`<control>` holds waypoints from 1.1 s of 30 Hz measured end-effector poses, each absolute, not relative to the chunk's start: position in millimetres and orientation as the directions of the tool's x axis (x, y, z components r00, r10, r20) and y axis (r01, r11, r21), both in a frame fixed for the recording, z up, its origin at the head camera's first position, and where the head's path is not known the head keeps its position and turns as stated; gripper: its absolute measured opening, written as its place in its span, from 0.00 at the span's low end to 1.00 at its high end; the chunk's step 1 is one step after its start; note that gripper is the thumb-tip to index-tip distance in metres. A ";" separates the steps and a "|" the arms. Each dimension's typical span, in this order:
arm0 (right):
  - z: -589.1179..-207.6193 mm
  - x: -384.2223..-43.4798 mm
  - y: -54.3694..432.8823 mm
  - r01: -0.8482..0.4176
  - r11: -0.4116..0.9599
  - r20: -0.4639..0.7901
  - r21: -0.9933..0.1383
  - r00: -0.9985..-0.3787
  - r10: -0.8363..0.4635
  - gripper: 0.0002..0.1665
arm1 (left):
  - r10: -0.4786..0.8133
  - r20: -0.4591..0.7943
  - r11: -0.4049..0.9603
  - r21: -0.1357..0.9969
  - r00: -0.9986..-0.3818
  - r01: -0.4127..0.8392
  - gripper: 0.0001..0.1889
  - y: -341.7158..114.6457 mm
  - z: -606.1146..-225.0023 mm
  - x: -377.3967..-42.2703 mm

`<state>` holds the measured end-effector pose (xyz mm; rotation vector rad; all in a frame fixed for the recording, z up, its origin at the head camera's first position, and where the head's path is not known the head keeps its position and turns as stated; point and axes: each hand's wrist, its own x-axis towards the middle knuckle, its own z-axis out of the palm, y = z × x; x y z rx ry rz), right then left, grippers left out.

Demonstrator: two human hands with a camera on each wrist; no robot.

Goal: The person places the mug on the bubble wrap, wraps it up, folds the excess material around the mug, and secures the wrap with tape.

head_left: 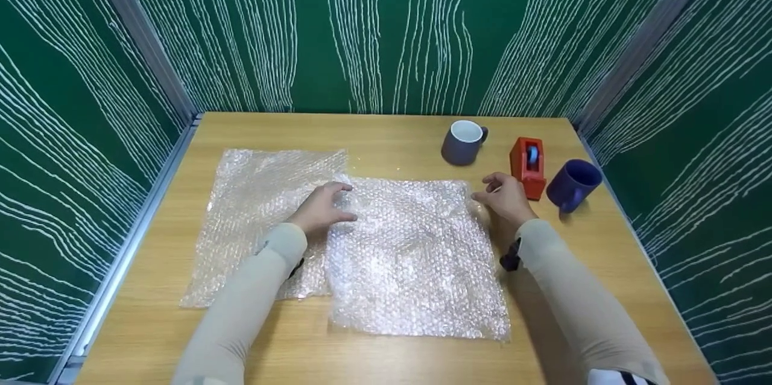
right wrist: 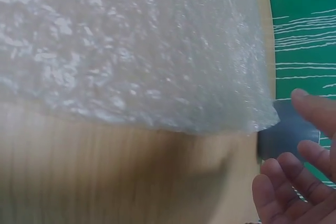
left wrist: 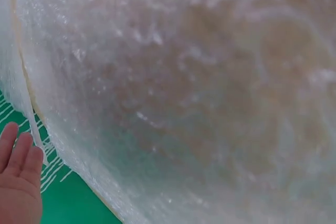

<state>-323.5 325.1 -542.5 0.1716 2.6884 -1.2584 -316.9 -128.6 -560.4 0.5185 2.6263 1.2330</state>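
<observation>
Two sheets of clear bubble wrap lie flat on the table. The nearer sheet [head_left: 416, 264] overlaps the right edge of the other sheet [head_left: 259, 192]. At the upper left of the nearer sheet, my left hand [head_left: 324, 207] hovers or rests with thumb and fingers apart; contact is unclear. In the left wrist view, bubble wrap [left wrist: 173, 77] fills most of the picture beside straight fingers. My right hand [head_left: 508, 198] is just off the nearer sheet's upper right corner, fingers loosely bent and holding nothing. The right wrist view shows a gap between fingers [right wrist: 294, 177] and wrap [right wrist: 157, 51].
A grey mug [head_left: 461, 146] with a pale inside stands behind the nearer sheet. To the right are a red tape dispenser [head_left: 520, 162] and a dark blue mug [head_left: 570, 186], both close to my right hand. Green walls with white lines border the wooden table [head_left: 392, 131].
</observation>
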 end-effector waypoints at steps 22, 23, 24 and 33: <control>-511.0 -317.4 335.2 0.096 0.629 -0.095 -0.772 -0.995 0.034 0.43 | 0.525 -0.116 0.721 0.587 -0.843 0.369 0.47 -125.0 -572.8 -319.0; -509.4 -316.9 336.4 0.088 0.628 -0.083 -0.773 -0.996 0.037 0.43 | 0.528 -0.114 0.722 0.582 -0.842 0.374 0.47 -124.9 -572.5 -318.8; -508.2 -316.7 338.0 0.080 0.627 -0.070 -0.775 -0.997 0.040 0.43 | 0.530 -0.111 0.722 0.579 -0.840 0.379 0.46 -124.9 -572.4 -318.7; -497.5 -310.5 356.0 0.128 0.587 -0.076 -0.799 -0.991 0.112 0.46 | 0.533 -0.105 0.719 0.580 -0.839 0.384 0.47 -123.4 -575.2 -319.2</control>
